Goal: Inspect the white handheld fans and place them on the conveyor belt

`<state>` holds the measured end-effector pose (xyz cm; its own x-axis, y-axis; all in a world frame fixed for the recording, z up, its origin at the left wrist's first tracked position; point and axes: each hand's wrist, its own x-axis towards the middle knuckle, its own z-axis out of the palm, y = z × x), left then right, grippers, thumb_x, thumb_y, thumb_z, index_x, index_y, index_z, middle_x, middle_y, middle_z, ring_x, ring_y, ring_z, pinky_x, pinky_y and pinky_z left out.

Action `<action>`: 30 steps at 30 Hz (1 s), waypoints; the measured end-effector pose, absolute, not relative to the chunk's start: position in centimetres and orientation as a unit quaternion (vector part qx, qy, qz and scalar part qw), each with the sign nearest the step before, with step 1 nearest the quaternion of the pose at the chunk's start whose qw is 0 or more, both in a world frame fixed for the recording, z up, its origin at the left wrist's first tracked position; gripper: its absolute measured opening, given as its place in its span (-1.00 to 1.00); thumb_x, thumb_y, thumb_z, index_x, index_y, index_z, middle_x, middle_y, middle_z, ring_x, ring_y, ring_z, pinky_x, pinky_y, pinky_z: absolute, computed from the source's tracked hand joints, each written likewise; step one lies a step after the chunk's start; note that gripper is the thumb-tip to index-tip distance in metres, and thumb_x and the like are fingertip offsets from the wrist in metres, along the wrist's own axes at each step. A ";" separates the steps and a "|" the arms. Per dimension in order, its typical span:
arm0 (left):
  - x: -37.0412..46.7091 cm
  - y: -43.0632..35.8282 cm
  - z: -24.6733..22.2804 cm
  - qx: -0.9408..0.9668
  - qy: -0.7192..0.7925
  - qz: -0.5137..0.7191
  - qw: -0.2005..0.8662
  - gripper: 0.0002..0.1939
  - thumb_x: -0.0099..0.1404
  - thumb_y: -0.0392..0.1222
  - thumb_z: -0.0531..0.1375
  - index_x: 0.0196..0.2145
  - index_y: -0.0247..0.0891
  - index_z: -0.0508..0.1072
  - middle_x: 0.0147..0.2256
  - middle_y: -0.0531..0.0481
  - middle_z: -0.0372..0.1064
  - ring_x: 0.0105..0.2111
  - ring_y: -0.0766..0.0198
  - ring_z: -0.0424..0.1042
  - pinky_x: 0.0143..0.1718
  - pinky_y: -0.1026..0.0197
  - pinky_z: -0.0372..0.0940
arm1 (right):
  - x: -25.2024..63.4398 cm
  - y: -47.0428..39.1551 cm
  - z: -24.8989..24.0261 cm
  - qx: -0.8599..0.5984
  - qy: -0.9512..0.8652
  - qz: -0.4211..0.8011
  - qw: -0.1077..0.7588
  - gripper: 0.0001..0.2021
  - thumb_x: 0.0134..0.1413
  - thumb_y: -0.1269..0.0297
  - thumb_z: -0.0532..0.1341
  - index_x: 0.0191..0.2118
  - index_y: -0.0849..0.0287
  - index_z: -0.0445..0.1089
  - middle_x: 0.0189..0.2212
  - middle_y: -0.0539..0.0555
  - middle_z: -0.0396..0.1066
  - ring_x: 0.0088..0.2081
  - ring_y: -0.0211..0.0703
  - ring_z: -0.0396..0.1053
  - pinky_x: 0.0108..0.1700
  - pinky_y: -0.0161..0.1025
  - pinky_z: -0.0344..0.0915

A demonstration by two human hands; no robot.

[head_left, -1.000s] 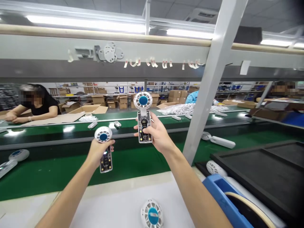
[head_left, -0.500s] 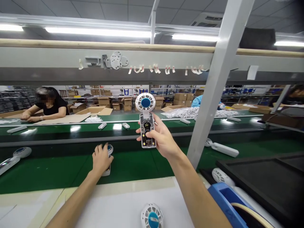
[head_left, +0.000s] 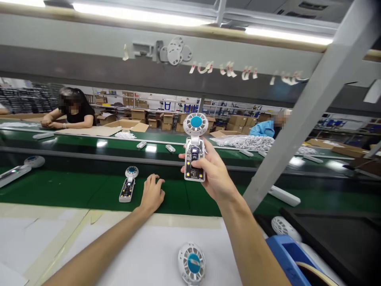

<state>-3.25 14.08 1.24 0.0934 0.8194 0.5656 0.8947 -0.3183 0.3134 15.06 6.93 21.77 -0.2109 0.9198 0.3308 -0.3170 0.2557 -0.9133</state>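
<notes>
My right hand [head_left: 218, 172] holds up a small handheld fan [head_left: 195, 159] with a round white head, a blue centre and a clear body showing its circuit board. The thumb presses on the front of that body. My left hand [head_left: 152, 192] is over the green conveyor belt [head_left: 98, 186], fingers loosely curled and apart, nothing in it. Just left of it, a second handheld fan [head_left: 127, 184] lies on the belt, not touched by the hand. Another fan head [head_left: 192, 262] with a blue centre lies on the white worktop in front of me; its lower part is out of view.
A slanted grey post [head_left: 297, 107] stands at right, near a blue tape dispenser [head_left: 285, 254] and a black tray [head_left: 342, 234]. A fan [head_left: 22, 169] lies at the belt's far left. Two people [head_left: 76, 109] sit across the line. A shelf beam [head_left: 89, 65] crosses above.
My left hand has let go of the fan on the belt and moved right, away from it. My right hand still holds its fan up. The view has tilted and shifted.
</notes>
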 end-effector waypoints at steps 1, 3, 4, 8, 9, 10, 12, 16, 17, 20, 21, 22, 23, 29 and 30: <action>-3.3 14.0 1.3 -0.740 -0.578 -0.340 0.054 -0.65 0.24 -0.42 0.07 -0.05 -0.25 0.44 0.08 -0.23 0.22 0.22 -0.10 0.12 0.15 -0.13 0.20 | 15.0 6.9 21.8 -0.278 -0.556 0.549 0.558 -0.15 -0.22 0.43 0.23 0.29 0.00 0.02 -0.15 0.03 0.47 -0.41 -0.20 0.47 -0.46 -0.29 0.45; -3.3 13.8 1.6 -0.742 -0.574 -0.343 0.050 -0.64 0.25 -0.42 0.06 -0.04 -0.25 0.44 0.07 -0.24 0.22 0.22 -0.09 0.11 0.15 -0.12 0.19 | 14.8 6.8 21.7 -0.282 -0.560 0.550 0.551 -0.12 -0.25 0.46 0.23 0.30 0.00 0.02 -0.16 0.02 0.48 -0.43 -0.20 0.47 -0.49 -0.31 0.43; -3.3 13.7 1.7 -0.742 -0.572 -0.345 0.048 -0.64 0.25 -0.43 0.06 -0.04 -0.25 0.44 0.06 -0.24 0.23 0.22 -0.09 0.11 0.16 -0.12 0.19 | 14.7 6.8 21.6 -0.280 -0.561 0.549 0.553 -0.12 -0.26 0.47 0.24 0.29 0.00 0.03 -0.14 0.03 0.47 -0.39 -0.18 0.48 -0.48 -0.31 0.44; -3.2 13.6 1.7 -0.741 -0.572 -0.351 0.034 -0.64 0.23 -0.43 0.07 -0.05 -0.24 0.44 0.03 -0.22 0.25 0.18 -0.07 0.15 0.14 -0.11 0.21 | 14.4 6.9 21.3 -0.280 -0.564 0.556 0.542 -0.22 -0.19 0.42 0.25 0.25 0.02 0.10 -0.12 0.03 0.48 -0.36 -0.16 0.52 -0.45 -0.27 0.48; -3.2 13.6 1.7 -0.740 -0.573 -0.352 0.029 -0.64 0.23 -0.43 0.07 -0.06 -0.24 0.44 0.02 -0.22 0.26 0.17 -0.07 0.16 0.12 -0.10 0.21 | 14.4 6.9 21.2 -0.285 -0.566 0.557 0.537 -0.25 -0.17 0.41 0.24 0.24 0.03 0.10 -0.16 0.03 0.50 -0.41 -0.17 0.51 -0.47 -0.28 0.47; -3.2 13.7 1.7 -0.739 -0.574 -0.353 0.024 -0.65 0.22 -0.43 0.08 -0.06 -0.23 0.44 0.02 -0.21 0.27 0.15 -0.06 0.18 0.11 -0.10 0.22 | 14.3 6.9 21.2 -0.290 -0.568 0.556 0.532 -0.26 -0.16 0.41 0.23 0.24 0.03 0.10 -0.20 0.02 0.50 -0.46 -0.19 0.49 -0.50 -0.28 0.46; -3.3 13.6 1.7 -0.737 -0.575 -0.355 0.010 -0.67 0.23 -0.42 0.08 -0.08 -0.21 0.44 -0.02 -0.17 0.30 0.10 -0.02 0.24 0.07 -0.05 0.24 | 14.2 6.9 21.1 -0.295 -0.571 0.553 0.531 -0.27 -0.16 0.41 0.22 0.23 0.05 0.09 -0.26 0.01 0.51 -0.50 -0.19 0.48 -0.52 -0.28 0.44; -3.6 13.4 2.2 -0.728 -0.582 -0.362 -0.032 -0.78 0.29 -0.31 0.07 -0.13 -0.18 0.41 -0.21 -0.04 0.37 -0.20 0.16 0.40 -0.20 0.15 0.27 | 14.0 6.8 21.1 -0.299 -0.565 0.555 0.533 -0.27 -0.17 0.41 0.23 0.22 0.08 0.11 -0.28 0.02 0.51 -0.50 -0.16 0.49 -0.51 -0.28 0.43; -3.6 13.3 2.3 -0.724 -0.584 -0.364 -0.044 -0.81 0.30 -0.27 0.08 -0.14 -0.16 0.40 -0.29 0.01 0.37 -0.30 0.20 0.40 -0.29 0.18 0.24 | 14.0 6.8 21.1 -0.299 -0.565 0.555 0.533 -0.27 -0.18 0.41 0.23 0.22 0.08 0.12 -0.29 0.02 0.51 -0.50 -0.16 0.50 -0.50 -0.28 0.43; -3.7 13.1 2.7 -0.716 -0.589 -0.367 -0.073 -0.87 0.32 -0.16 0.10 -0.18 -0.14 0.39 -0.49 0.13 0.30 -0.49 0.26 0.33 -0.44 0.22 0.09 | 14.0 6.9 21.0 -0.301 -0.568 0.551 0.532 -0.27 -0.16 0.42 0.23 0.22 0.07 0.11 -0.27 0.02 0.51 -0.50 -0.17 0.49 -0.51 -0.28 0.43; -3.6 13.0 2.9 -0.715 -0.589 -0.369 -0.080 -0.88 0.32 -0.14 0.11 -0.20 -0.13 0.39 -0.53 0.15 0.28 -0.51 0.26 0.32 -0.44 0.22 0.06 | 14.1 6.9 21.0 -0.300 -0.571 0.551 0.530 -0.28 -0.16 0.41 0.23 0.22 0.06 0.11 -0.26 0.02 0.51 -0.50 -0.17 0.49 -0.51 -0.28 0.44; -3.6 12.9 3.0 -0.714 -0.588 -0.371 -0.085 -0.89 0.33 -0.12 0.11 -0.22 -0.14 0.39 -0.54 0.15 0.27 -0.52 0.27 0.31 -0.45 0.23 0.04 | 14.1 6.9 21.1 -0.298 -0.573 0.552 0.528 -0.28 -0.15 0.41 0.23 0.22 0.06 0.11 -0.26 0.02 0.51 -0.50 -0.18 0.49 -0.51 -0.28 0.44; -3.5 12.9 3.0 -0.714 -0.587 -0.372 -0.090 -0.89 0.33 -0.12 0.11 -0.24 -0.14 0.39 -0.55 0.15 0.27 -0.52 0.27 0.30 -0.44 0.23 0.02 | 14.2 6.9 21.1 -0.295 -0.575 0.554 0.525 -0.28 -0.15 0.41 0.23 0.22 0.06 0.11 -0.25 0.03 0.51 -0.50 -0.18 0.49 -0.51 -0.28 0.44; -3.4 12.7 3.2 -0.708 -0.583 -0.384 -0.107 -0.89 0.32 -0.12 0.11 -0.29 -0.15 0.40 -0.59 0.17 0.23 -0.54 0.29 0.26 -0.44 0.23 -0.02 | 14.3 6.6 21.2 -0.288 -0.589 0.556 0.511 -0.30 -0.13 0.38 0.23 0.21 0.07 0.12 -0.24 0.04 0.52 -0.48 -0.18 0.50 -0.50 -0.27 0.44; -3.5 12.7 3.2 -0.707 -0.583 -0.386 -0.109 -0.90 0.32 -0.13 0.11 -0.29 -0.15 0.40 -0.59 0.17 0.23 -0.55 0.29 0.26 -0.44 0.23 -0.02 | 14.3 6.5 21.2 -0.287 -0.589 0.555 0.513 -0.31 -0.13 0.38 0.24 0.21 0.06 0.12 -0.24 0.04 0.52 -0.48 -0.18 0.49 -0.50 -0.27 0.44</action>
